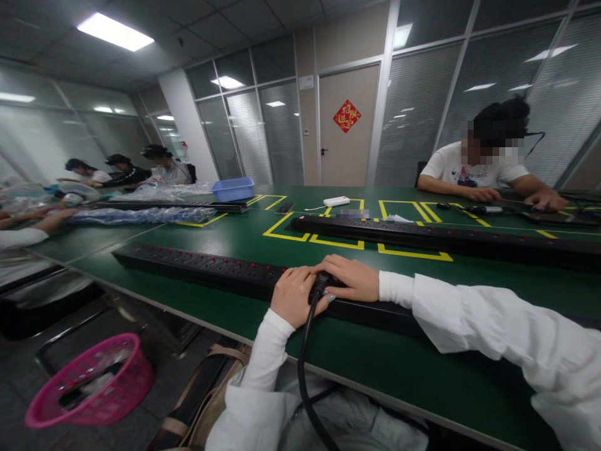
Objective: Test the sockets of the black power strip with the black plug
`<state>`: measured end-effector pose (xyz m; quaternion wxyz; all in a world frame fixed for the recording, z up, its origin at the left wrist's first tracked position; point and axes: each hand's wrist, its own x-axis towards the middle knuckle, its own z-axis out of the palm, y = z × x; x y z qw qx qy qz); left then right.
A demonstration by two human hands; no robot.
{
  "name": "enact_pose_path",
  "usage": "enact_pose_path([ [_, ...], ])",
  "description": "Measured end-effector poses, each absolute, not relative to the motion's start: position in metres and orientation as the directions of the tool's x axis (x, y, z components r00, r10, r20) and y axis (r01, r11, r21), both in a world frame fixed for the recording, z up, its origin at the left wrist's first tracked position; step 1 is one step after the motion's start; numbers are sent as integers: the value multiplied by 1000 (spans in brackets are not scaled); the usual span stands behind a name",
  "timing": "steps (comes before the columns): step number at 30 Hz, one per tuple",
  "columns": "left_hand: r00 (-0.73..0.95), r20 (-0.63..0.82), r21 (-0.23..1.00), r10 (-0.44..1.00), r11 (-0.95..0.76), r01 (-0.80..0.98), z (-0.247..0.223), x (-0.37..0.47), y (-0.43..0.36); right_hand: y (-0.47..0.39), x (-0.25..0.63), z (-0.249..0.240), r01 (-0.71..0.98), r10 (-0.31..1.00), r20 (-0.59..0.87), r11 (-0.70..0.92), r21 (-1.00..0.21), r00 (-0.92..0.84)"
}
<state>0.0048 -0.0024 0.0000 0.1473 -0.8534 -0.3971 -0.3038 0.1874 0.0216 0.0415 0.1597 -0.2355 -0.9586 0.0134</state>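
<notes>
Head view: a black power strip (197,263) is lying on the green table (375,351), its long axis running left to right, slanting nearer rightward, sockets facing up. Left hand (295,294) and right hand (351,277) are gripping a black plug (322,283) over it.

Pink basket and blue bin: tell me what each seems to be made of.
Pink basket: probably moulded plastic with a slight sheen, judging by its even colour and the regular openings in its wall.
Blue bin: likely plastic too, smooth-looking, from its uniform colour and neat rim, though it is too far off to be sure.
</notes>
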Motion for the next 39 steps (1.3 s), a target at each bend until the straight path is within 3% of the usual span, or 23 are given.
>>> enact_pose_path([
  [39,502,640,3,582,-655,756,-1,4,-2,20,187,43,451,463,298,885,-111,-835],
])
